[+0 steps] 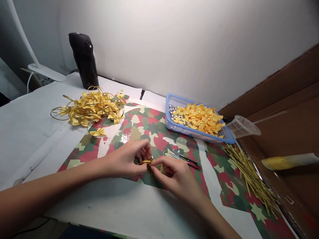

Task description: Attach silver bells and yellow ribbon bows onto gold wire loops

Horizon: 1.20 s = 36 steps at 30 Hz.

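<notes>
Where the left hand (122,159) and right hand (176,176) are: over a big sheet of paper with green, red and cream camouflage spots (159,132), on a white table (37,109).
Left of the hands: a messy pile of yellow ribbon bows with thin gold wire loops (91,108), and one yellow bow (97,132) lying alone just by it.
Behind the pile: a tall black object (83,59) stands up.
Up ahead: a blue plastic basket (171,114) holds yellow bows and shiny silver beads.
Right of the hands: small black-handled snips (186,160) lie just beside the right hand.
Far right: a bunch of thin yellow-green sticks (250,177) lies near a clear plastic cup (243,126) on its side.
Hands: together, with the fingertips of both pinched on a small gold ribbon bow (147,162).
Bow: tiny and crumpled, held up over the paper, in front of the basket.
</notes>
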Available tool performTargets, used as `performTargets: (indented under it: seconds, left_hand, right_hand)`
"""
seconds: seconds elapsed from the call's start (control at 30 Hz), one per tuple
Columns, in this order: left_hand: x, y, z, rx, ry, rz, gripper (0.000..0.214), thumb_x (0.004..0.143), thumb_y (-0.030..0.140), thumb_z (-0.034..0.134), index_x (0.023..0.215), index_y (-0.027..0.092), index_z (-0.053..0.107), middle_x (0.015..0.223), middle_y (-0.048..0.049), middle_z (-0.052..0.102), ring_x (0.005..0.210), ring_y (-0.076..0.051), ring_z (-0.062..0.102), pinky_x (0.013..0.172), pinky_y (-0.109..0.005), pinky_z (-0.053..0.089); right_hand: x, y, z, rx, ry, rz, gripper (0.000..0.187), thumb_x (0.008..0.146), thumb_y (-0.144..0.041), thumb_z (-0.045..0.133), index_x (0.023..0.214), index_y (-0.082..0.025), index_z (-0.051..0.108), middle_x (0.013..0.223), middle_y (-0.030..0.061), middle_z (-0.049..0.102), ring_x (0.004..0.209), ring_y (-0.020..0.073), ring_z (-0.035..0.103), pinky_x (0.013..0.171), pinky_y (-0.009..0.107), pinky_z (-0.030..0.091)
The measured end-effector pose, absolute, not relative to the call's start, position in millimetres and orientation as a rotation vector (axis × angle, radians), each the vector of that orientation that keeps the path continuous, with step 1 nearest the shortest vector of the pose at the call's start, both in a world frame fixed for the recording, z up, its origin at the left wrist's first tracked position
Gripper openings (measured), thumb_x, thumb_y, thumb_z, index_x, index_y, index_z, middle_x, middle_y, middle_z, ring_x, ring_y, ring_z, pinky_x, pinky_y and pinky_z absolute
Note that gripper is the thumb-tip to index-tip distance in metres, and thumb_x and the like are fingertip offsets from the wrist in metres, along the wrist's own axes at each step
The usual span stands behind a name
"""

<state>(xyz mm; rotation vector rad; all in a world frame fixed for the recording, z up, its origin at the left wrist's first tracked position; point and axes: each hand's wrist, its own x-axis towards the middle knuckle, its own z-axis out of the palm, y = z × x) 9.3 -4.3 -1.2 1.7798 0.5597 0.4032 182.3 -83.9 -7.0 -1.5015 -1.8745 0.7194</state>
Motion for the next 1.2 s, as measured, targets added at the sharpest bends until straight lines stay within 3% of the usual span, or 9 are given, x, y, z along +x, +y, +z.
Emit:
performTargets:
  seconds: [0.3, 0.6, 1.2]
  left_hand:
    - [9.6, -3.2, -8.7, 1.963, 0.637, 0.476, 0.005, 0.075, 0.015, 0.054, 0.080, 0.018, 0.053, 0.069, 0.0010, 0.059, 0.058, -0.011, 0.056, 0.054, -0.023, 0.047]
    - [10.4, -4.7, -13.0, 2.019, 0.668, 0.538, 0.002, 0.077, 0.017, 0.055, 0.077, 0.017, 0.053, 0.065, 0.0034, 0.056, 0.054, -0.009, 0.051, 0.049, -0.020, 0.041]
    - [10.3, -5.5, -9.5, 2.150, 0.608, 0.593, 0.004, 0.075, 0.013, 0.051, 0.075, 0.017, 0.053, 0.067, 0.0013, 0.058, 0.057, -0.010, 0.050, 0.053, -0.021, 0.042]
  right_hand:
    - [181.9, -82.8, -10.8, -1.520, -1.828, 0.681, 0.017, 0.082, -0.023, 0.053, 0.073, -0.018, 0.066, 0.050, -0.0053, 0.038, 0.045, 0.0105, 0.030, 0.044, 0.023, 0.023]
    - [183.0, -84.6, -14.0, -1.529, -1.791, 0.706, 0.019, 0.084, -0.026, 0.052, 0.075, -0.016, 0.065, 0.051, -0.0086, 0.021, 0.044, 0.0089, 0.022, 0.043, 0.022, 0.019]
    - [182.4, -87.0, -14.8, -1.473, -1.781, 0.789, 0.019, 0.088, -0.023, 0.048, 0.080, -0.014, 0.062, 0.049, -0.0103, 0.023, 0.042, 0.0084, 0.020, 0.041, 0.022, 0.018]
